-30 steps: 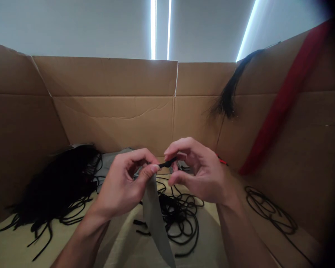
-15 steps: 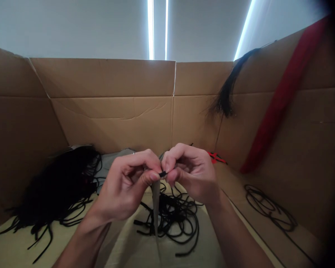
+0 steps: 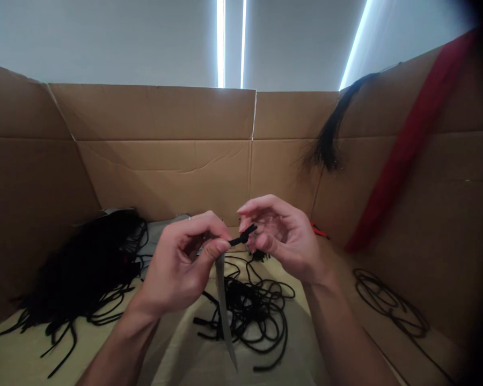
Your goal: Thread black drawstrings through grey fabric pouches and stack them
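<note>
Between thumb and forefinger, my left hand (image 3: 189, 257) pinches a black cord (image 3: 244, 235) with a small knot near its short free end, which points up to the right. A thin grey flat piece (image 3: 224, 311), seen nearly edge-on, hangs below those fingertips; its kind I cannot make out. My right hand (image 3: 284, 236) is just right of the knot, thumb and fingers apart and curved around the cord's end. Whether any fingertip touches it is unclear. Beneath both hands lies a loose tangle of black cords (image 3: 261, 316).
A big heap of black cords (image 3: 80, 268) lies at left, beside grey material (image 3: 156, 230). Cardboard walls (image 3: 165, 155) enclose the surface. A bundle of black strands (image 3: 332, 134) and a red strip (image 3: 410, 145) hang at right, above a coiled dark cord (image 3: 390, 303).
My right hand has let go of the cord and opened, moving slightly right and up. The knot now shows, and the grey piece's lower end has swung right.
</note>
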`<state>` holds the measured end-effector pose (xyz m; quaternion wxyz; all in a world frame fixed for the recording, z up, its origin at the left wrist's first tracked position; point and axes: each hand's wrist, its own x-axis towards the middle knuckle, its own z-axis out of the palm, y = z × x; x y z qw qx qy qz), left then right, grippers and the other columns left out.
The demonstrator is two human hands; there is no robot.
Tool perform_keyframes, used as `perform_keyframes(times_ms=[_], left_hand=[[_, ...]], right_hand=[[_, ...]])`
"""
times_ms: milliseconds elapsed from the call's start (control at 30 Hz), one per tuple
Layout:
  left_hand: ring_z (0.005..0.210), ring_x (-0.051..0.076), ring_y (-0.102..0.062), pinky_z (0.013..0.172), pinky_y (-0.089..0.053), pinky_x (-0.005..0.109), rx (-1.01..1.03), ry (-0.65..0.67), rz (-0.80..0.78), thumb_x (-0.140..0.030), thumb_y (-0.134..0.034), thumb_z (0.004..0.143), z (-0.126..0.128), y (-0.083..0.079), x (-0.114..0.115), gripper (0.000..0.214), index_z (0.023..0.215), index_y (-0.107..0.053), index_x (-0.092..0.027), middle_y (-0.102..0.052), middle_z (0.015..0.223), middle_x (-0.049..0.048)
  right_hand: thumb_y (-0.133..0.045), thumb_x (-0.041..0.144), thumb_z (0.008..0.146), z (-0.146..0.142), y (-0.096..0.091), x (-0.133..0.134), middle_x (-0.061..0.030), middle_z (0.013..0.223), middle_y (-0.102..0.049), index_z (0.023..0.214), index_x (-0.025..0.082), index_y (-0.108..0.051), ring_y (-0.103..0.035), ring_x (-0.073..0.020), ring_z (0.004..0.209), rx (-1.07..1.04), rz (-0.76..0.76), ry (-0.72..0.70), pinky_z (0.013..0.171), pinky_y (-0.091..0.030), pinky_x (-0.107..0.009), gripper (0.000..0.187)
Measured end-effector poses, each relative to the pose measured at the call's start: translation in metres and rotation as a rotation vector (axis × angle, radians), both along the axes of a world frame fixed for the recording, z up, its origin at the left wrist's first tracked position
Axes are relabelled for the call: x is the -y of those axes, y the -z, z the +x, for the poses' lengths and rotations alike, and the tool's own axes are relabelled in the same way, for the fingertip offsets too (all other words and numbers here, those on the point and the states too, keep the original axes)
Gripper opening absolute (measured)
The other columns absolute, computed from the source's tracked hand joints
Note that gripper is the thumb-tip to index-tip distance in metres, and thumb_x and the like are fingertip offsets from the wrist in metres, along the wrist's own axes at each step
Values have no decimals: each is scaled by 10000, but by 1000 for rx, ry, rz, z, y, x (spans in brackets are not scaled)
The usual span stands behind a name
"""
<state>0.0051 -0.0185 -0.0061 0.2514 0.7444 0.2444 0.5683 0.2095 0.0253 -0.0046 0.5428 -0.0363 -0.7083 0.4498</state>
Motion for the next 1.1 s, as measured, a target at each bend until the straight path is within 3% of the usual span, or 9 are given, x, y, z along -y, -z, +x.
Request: perform_keyframes(times_ms=[267, 467, 600, 700, 767, 833, 900, 1033, 1100], left_hand=[[729, 173, -576, 639, -441, 303, -80, -66, 5, -285, -702, 1010, 0, -3, 2, 183, 859, -700, -182, -646, 797, 40], [722, 162, -560, 638, -429, 293, -99, -63, 14, -249, -685, 1020, 3, -2, 1, 178, 858, -696, -173, -636, 795, 40], [755, 161, -579, 647, -433, 272, -26, 51, 37, -238, -749, 983, 5, 1, -1, 139, 864, -706, -181, -633, 804, 34], [760, 155, -589, 641, -440, 253, 60, 92, 6, -255, -777, 973, 0, 0, -3, 121, 881, -730, -192, -640, 800, 30], [769, 154, -598, 665, -457, 254, 82, 125, -12, -260, -767, 986, -4, -1, -5, 114, 895, -741, -196, -648, 801, 31], [783, 158, -601, 703, -477, 269, 88, 200, -13, -268, -750, 1001, -8, -1, -6, 114, 912, -743, -196, -653, 812, 35], [796, 164, -600, 730, -490, 285, 94, 284, -2, -277, -737, 1010, -10, -1, -6, 121, 923, -738, -193, -653, 821, 39], [828, 184, -615, 758, -512, 310, 101, 329, 60, -268, -716, 1019, -18, -5, -5, 116, 932, -728, -192, -664, 814, 47], [855, 200, -644, 763, -529, 318, 56, 228, 73, -284, -693, 1033, -22, -8, -5, 134, 936, -739, -202, -686, 828, 51]], right_hand=[[-911, 259, 863, 2, -3, 7, 5, 799, -747, 924, 231, -823, -648, -98, 637, -57, 101, 201, 583, -530, -215, 111], [-797, 187, 944, 2, 0, 8, 11, 750, -699, 842, 204, -754, -607, -93, 609, 13, 110, 347, 549, -478, -209, 112], [-763, 233, 978, 1, -1, 11, 14, 730, -679, 816, 203, -715, -594, -95, 588, -54, 91, 364, 542, -477, -210, 171], [-823, 298, 946, 5, -4, 9, -6, 881, -739, 951, 226, -745, -676, -123, 725, -21, 81, 278, 663, -549, -235, 107], [-847, 318, 926, 11, -6, 4, -37, 1099, -766, 1141, 255, -747, -723, -173, 970, 83, 123, 243, 854, -580, -290, 246], [-863, 300, 904, 15, -5, -4, -54, 1276, -742, 1282, 277, -714, -689, -219, 1176, 288, 175, 241, 1005, -545, -347, 407], [-870, 245, 877, 18, -4, -11, -53, 1315, -734, 1298, 273, -708, -668, -238, 1217, 539, 213, 255, 1040, -516, -370, 452], [-727, 216, 960, 22, -2, -19, -2, 920, -762, 1021, 206, -758, -673, -180, 842, 805, 174, 280, 738, -499, -292, 69], [-654, 220, 1001, 23, -4, -20, 10, 797, -737, 901, 193, -756, -630, -160, 720, 795, 147, 379, 631, -434, -277, 145]])
